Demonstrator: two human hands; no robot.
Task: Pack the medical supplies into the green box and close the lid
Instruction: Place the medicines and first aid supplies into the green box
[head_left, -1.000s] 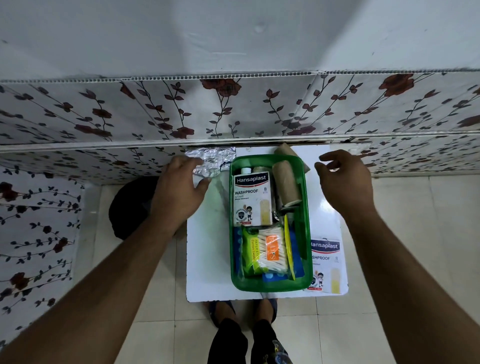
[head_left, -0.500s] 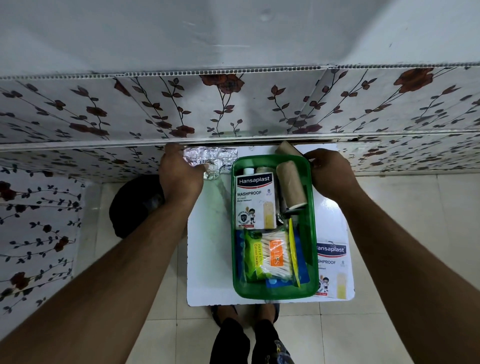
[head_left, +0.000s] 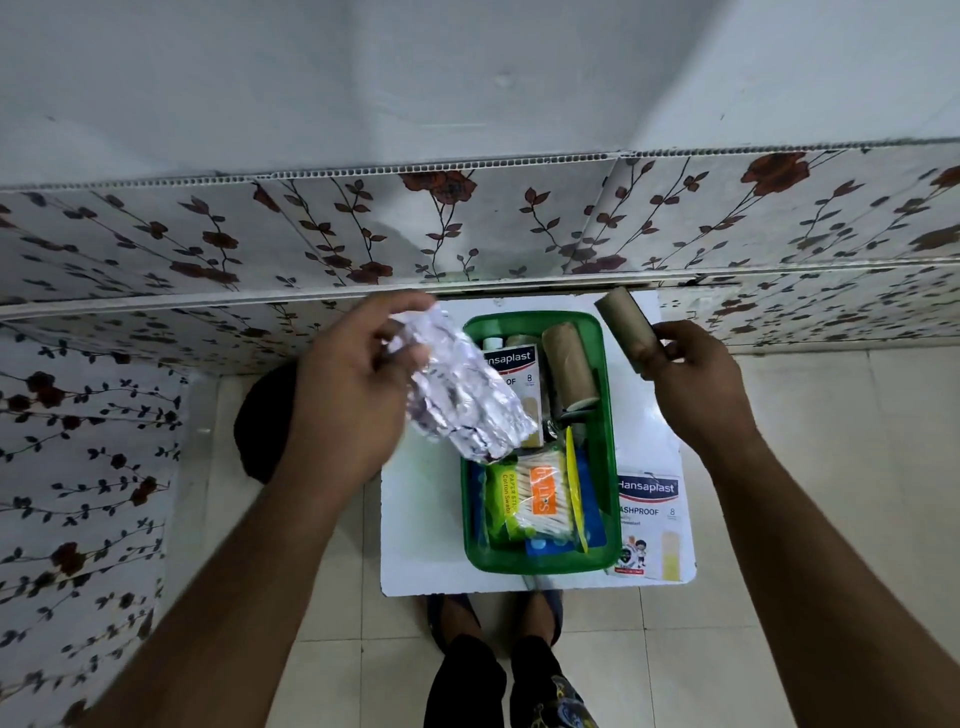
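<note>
The open green box (head_left: 609, 457) sits on a small white table (head_left: 421, 530). Inside lie a Hansaplast carton (head_left: 511, 364), a brown bandage roll (head_left: 569, 369), a pack of cotton swabs (head_left: 530, 501) and some blue and yellow items. My left hand (head_left: 353, 395) holds a silver foil strip (head_left: 462, 400) in the air over the box's left edge. My right hand (head_left: 696, 379) grips a second brown bandage roll (head_left: 626, 325) just right of the box's far corner. Another Hansaplast carton (head_left: 652, 525) lies on the table right of the box. No lid is visible.
Floral wall panels (head_left: 467, 228) run close behind the table, with a ledge above. A dark round object (head_left: 254, 415) sits on the tiled floor left of the table. My feet (head_left: 493, 613) stand at the table's near edge.
My left hand has lifted the foil strip off the table and carried it toward the box. My right hand has picked up the second bandage roll from the far right corner.
</note>
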